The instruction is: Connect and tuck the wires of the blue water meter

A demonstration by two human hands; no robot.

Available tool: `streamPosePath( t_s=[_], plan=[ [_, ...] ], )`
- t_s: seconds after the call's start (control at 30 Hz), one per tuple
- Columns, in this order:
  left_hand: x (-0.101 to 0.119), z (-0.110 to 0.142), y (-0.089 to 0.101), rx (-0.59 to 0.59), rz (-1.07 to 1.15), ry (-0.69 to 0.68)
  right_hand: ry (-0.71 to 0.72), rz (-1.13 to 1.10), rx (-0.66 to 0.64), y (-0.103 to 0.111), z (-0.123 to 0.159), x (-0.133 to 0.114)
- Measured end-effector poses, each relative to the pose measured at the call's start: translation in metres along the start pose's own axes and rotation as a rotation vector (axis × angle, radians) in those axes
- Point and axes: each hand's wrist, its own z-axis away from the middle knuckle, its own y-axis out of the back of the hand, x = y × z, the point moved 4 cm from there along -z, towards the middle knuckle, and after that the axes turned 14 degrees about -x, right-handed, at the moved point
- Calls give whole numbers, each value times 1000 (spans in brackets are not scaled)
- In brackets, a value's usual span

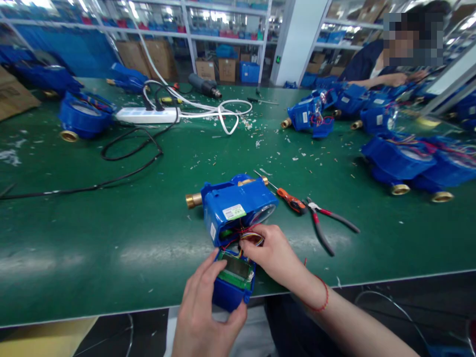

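Note:
A blue water meter (pixel 238 203) with brass pipe ends lies on the green bench in front of me, its housing opened toward me. My left hand (pixel 208 297) grips the blue cover (pixel 229 295), which holds a green circuit board (pixel 236 267) with a dark display. The thumb is at the near edge and the fingers rest along the left side and board. My right hand (pixel 269 250) pinches the thin coloured wires (pixel 253 238) running between the housing and the board. Its fingertips partly hide the wires.
Right of the meter lie an orange screwdriver (pixel 292 201) and red-handled pliers (pixel 323 223). A white power strip (pixel 148 115), black cable (pixel 130 181) and heat gun (pixel 204 87) are farther back. More blue meters (pixel 399 158) stand at the right, near a co-worker (pixel 383 59).

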Motion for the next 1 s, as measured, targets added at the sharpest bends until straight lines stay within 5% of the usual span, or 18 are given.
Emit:
streamPosePath(
  t_s=[0.3, 0.6, 0.83, 1.0],
  plan=[
    [-14, -2, 8, -29, -31, -94, -1, 75, 89, 2, -2, 8],
    [-23, 5, -9, 35, 183, 88, 116, 199, 109, 25, 23, -9],
    [-33, 10, -20, 147, 236, 114, 409, 575, 139, 47, 28, -80],
    [-31, 10, -25, 230, 240, 184, 424, 712, -197, 5, -37, -150]
  ],
)
